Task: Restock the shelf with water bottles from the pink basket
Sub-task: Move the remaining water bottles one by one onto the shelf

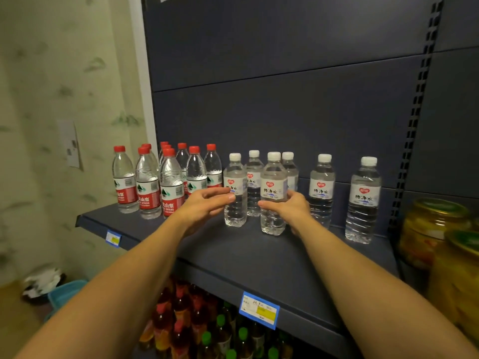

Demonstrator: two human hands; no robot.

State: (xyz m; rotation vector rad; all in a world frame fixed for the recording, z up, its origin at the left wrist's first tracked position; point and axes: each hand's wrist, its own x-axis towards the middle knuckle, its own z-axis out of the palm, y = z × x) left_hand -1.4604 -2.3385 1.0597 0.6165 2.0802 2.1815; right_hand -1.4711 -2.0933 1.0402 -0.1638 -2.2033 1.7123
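Dark shelf (259, 255): left hand (204, 203) hovering loosely open beside white-capped bottle (235, 190); right hand (287, 207) curling around front bottle (273, 193), fingertips hidden.

Both hands at the white-capped bottles on the shelf (259, 255)

The left hand (204, 203) touches a near bottle (235, 190) with straight fingers; the right hand (287, 206) curls round the next bottle (273, 193) to its right. Two more stand far behind, two apart at right. Red-capped bottles (166, 177) crowd the left end. Jars (440, 242) sit at far right, price tags (259, 309) on the shelf edge, and coloured bottles (197, 320) below.
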